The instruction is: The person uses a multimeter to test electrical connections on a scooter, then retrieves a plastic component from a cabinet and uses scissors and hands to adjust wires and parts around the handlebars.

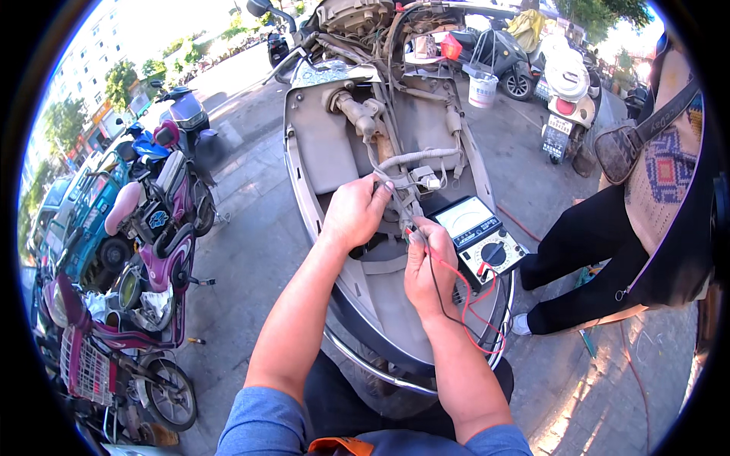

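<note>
Taking the analog multimeter (477,240) as landmark: it lies face up on the stripped scooter body (325,161), near its right edge, with a red plug (484,268) seated in its front. The wiring harness (417,156) runs just left of the meter and on above it, where a pale connector block (427,180) sits.

Left of the meter, at the harness, the left hand (353,213) has thumb and forefinger drawn together in a narrow pinch; what lies between them is too small to tell. The right hand (426,266), just beside the meter's left edge, closes thumb and curled forefinger round the upper ends of the red test lead (494,352) and the black test lead (439,292), whose slack loops below the meter.

The step in hand looks like an electrical check on the harness. The next move probably calls for steady contact on bare metal, with the dial kept in sight.

The right hand hides most of the probes, so whether a tip touches a terminal cannot be told. Glare washes out the needle. Right of the meter, a bystander (601,247) is cut off by the rim.
</note>
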Demonstrator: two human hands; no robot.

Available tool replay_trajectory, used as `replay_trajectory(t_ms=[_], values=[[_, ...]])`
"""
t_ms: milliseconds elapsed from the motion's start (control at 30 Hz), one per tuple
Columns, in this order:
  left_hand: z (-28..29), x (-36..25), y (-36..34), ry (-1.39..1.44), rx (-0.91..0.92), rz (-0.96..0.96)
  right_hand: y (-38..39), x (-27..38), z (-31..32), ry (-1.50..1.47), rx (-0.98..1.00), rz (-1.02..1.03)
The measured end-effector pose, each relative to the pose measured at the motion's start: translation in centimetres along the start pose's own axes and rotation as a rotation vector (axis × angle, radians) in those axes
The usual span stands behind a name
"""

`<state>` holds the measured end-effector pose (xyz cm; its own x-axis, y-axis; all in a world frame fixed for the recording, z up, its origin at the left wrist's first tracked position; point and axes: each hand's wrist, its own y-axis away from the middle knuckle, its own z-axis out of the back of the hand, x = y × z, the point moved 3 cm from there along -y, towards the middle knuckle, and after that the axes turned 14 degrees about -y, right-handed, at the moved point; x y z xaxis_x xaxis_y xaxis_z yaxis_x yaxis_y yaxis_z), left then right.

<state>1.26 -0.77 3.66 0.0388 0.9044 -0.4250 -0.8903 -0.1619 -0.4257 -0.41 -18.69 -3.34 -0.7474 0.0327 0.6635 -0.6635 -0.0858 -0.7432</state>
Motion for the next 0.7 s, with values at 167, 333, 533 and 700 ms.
replay_trajectory(t_ms=[167,333,533,700], values=[[-0.13,0.15,0.17,0.000,-0.018,-0.011,-0.07,0.21,-0.03,0.004,0.013,-0.011],[0.14,-0.25,0.10,-0.018,0.039,0.012,-0.16,0.23,0.00,0.001,0.006,0.008],[0.21,-0.45,0.09,-0.021,0.051,0.012,-0.24,0.40,0.17,0.000,0.012,0.013],[0.04,-0.47,0.07,-0.024,0.040,0.002,-0.33,0.38,0.22,-0.003,0.014,0.016]])
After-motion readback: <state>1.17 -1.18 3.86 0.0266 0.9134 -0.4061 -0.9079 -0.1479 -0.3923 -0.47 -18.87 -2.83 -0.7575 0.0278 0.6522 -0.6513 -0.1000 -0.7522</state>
